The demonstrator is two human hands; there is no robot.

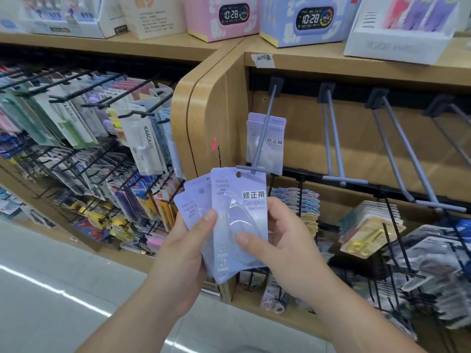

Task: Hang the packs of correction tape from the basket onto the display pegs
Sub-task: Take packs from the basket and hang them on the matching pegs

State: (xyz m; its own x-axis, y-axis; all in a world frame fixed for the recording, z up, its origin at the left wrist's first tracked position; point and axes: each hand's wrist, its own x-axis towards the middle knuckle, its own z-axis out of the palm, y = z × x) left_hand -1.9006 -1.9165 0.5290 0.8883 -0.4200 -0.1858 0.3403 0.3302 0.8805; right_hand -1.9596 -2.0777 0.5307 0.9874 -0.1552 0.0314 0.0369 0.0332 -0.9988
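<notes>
Grip: left hand point(186, 250) clutches fanned packs point(191, 200) | right hand point(285, 245) pinches front pack point(239, 205), top by peg point(264, 128) tip

**Near centre:** the left hand point(188, 250) holds a fan of packs point(190, 207). The right hand point(283, 248) pinches the front pack point(239, 200) from the right, thumb on its near face.

**Above:** the front pack's top edge lies at the near tip of a peg point(264, 128). Hung packs point(272, 149) sit far back on that peg.

**Right:** more pegs point(336, 138) project from the same far wall.

**Top:** clock boxes point(224, 19) stand on the shelf point(331, 64) above the pegs.

**Left:** a rack of pens point(142, 138) stands over the floor point(51, 289).
</notes>
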